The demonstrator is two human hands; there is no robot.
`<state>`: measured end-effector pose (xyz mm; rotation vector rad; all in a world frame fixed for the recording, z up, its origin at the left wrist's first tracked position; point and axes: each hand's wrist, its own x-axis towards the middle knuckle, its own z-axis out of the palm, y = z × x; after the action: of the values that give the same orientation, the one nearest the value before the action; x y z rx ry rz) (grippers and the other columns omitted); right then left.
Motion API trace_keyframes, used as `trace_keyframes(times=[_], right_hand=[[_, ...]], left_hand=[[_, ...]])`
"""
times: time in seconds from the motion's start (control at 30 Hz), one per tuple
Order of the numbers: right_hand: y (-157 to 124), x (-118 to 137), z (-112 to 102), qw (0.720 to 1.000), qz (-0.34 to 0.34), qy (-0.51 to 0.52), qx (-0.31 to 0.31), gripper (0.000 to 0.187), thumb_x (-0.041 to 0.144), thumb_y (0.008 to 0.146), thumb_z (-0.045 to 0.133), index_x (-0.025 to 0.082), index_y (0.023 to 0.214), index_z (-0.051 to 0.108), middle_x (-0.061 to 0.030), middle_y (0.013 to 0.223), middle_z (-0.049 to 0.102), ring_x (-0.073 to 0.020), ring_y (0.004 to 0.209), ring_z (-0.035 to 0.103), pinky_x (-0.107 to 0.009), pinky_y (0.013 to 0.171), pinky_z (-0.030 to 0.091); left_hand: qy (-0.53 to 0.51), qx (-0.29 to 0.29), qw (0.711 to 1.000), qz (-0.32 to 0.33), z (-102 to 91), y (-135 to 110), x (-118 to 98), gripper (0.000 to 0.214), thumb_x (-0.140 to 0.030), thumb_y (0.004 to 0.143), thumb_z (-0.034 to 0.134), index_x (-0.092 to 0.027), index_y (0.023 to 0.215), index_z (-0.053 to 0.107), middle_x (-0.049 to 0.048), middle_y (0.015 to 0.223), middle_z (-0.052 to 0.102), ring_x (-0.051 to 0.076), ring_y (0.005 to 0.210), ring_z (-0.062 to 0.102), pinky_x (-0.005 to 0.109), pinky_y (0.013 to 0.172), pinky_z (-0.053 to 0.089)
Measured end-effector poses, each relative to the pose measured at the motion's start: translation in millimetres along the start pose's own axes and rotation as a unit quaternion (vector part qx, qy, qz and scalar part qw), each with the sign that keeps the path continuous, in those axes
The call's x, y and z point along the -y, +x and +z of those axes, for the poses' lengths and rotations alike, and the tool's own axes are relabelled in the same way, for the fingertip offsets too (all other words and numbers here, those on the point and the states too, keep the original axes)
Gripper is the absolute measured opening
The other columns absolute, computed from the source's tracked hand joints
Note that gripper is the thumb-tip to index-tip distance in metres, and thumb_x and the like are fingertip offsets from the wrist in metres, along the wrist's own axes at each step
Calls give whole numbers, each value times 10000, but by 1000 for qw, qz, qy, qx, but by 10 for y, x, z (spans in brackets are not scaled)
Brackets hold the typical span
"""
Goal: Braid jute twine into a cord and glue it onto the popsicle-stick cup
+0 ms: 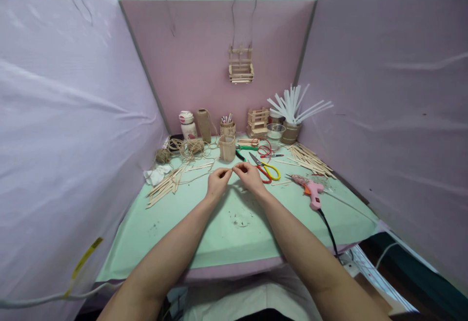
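My left hand and my right hand meet fingertip to fingertip over the middle of the green table. Both pinch a thin piece of twine stretched between them. A strand of the same twine trails left toward the twine balls. A small cup built of craft sticks stands just behind my hands. Scissors with red and yellow handles lie right of my right hand.
Loose craft sticks lie at left, another pile at right. A pink glue gun with a black cord rests right. Glue sticks in a holder, a bottle and stick boxes line the back. Pink partitions enclose the table.
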<state>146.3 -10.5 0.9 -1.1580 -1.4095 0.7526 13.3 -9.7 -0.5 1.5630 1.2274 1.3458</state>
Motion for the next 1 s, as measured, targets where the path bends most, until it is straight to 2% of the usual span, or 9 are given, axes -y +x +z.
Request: trace_keyframes(times=[0.13, 0.3, 0.67, 0.8, 0.87, 1.0], right_hand=[[15, 4, 4, 999, -6, 38, 12, 169, 350, 706, 577, 182, 703, 601, -12, 732, 614, -145, 690, 541, -276, 679, 429], [14, -7, 10, 1000, -11, 21, 9, 184, 366, 714, 564, 185, 686, 591, -11, 726, 599, -150, 707, 530, -279, 687, 422], [38, -75, 11, 995, 58, 71, 42, 245, 427, 711, 565, 188, 712, 617, 21, 591, 535, -125, 581, 481, -243, 548, 380], [28, -70, 18, 994, 67, 81, 43, 253, 425, 713, 561, 182, 741, 625, 23, 587, 543, -121, 554, 479, -256, 549, 387], [18, -64, 23, 996, 53, 62, 27, 237, 408, 715, 560, 181, 747, 621, 11, 629, 572, -126, 576, 500, -263, 570, 403], [-4, -44, 31, 999, -22, -8, -29, 148, 322, 716, 559, 184, 739, 606, -16, 745, 619, -142, 691, 548, -280, 674, 441]], left_hand=[[-9, 8, 1000, 1, 9, -3, 0, 219, -353, 696, 610, -148, 723, 681, 45, 749, 667, 162, 730, 570, 275, 704, 429], [-57, 6, 998, -17, 24, 6, 4, 226, -348, 674, 633, -140, 761, 657, 39, 759, 654, 145, 718, 559, 261, 690, 424], [-108, 20, 992, -60, 10, 23, -2, 237, -362, 657, 661, -147, 758, 652, 2, 686, 592, 93, 610, 470, 223, 573, 357], [-173, 61, 979, -88, 8, 47, 32, 266, -371, 620, 696, -149, 761, 659, 2, 680, 582, 76, 573, 440, 214, 534, 338], [-196, 72, 973, -96, 9, 58, 43, 268, -369, 603, 710, -148, 747, 661, 2, 677, 579, 72, 574, 436, 212, 536, 340], [-196, 42, 974, -104, 22, 65, 59, 268, -368, 592, 721, -156, 746, 664, 7, 709, 594, 78, 611, 453, 204, 550, 345]])
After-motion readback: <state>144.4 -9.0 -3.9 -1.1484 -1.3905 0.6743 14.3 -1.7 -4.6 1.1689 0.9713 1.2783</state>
